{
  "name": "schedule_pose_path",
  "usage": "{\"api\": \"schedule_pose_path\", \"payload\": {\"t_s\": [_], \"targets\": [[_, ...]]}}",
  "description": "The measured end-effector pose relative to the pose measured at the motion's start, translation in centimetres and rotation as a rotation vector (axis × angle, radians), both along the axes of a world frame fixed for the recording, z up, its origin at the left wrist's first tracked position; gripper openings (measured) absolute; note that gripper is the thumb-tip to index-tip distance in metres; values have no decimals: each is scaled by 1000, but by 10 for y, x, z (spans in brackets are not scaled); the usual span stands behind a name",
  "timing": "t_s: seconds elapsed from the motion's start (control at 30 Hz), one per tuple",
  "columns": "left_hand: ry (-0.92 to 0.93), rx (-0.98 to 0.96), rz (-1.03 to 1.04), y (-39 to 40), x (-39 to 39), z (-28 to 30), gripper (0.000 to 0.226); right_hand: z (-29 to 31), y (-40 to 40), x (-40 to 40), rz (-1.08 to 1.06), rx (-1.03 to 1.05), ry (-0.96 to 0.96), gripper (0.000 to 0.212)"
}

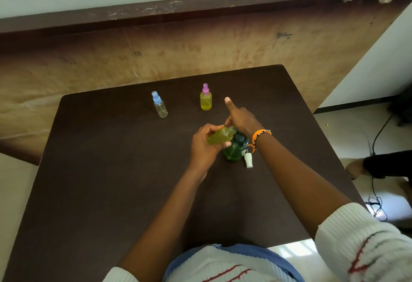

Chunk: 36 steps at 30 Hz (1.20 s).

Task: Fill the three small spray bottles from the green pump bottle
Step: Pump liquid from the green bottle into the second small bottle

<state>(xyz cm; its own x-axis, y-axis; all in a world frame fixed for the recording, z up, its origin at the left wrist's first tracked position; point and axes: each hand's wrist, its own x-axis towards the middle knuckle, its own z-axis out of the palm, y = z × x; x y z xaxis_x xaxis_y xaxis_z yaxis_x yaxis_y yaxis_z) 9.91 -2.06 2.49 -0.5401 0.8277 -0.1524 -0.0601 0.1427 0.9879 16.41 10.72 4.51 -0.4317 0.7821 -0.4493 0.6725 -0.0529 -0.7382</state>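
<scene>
Mid-table, the left hand [204,145] grips a tilted, nearly full spray bottle [217,138] at the green pump bottle [236,150]; right hand [242,118] presses its pump. Toward the far edge, purple-capped bottle [205,100] is full, blue-capped bottle [160,107] empty.

Centre of the table [111,192], the pump bottle [236,150] stands upright. The left hand [204,145] holds a small uncapped bottle [219,137], tilted against the pump bottle's top from its 9 o'clock side. The right hand [242,119] sits on the pump head from 12 o'clock. A loose spray cap [248,159] lies on the table just beside the pump bottle at 3 o'clock. Out at 11 o'clock stand two capped spray bottles, well apart: one farther left [159,107], one nearer centre [205,100].
</scene>
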Motion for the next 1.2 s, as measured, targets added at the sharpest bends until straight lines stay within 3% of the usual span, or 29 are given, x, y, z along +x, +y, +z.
{"api": "schedule_pose_path", "payload": {"t_s": [0.57,0.8,0.93,1.07,1.2], "targets": [[-34,32,-8,0,0,-1,39,5,0,0,31,-2,-42,82],[-48,24,-27,1,3,-1,39,6,3,0,1,-151,25,83],[-41,11,-36,1,3,-3,39,5,3,1,-48,-245,99,82],[-21,4,-44,1,2,-5,40,-2,4,10,-188,-305,294,81],[-22,-10,-46,0,3,-4,40,-21,7,30,-397,-265,382,54]]}}
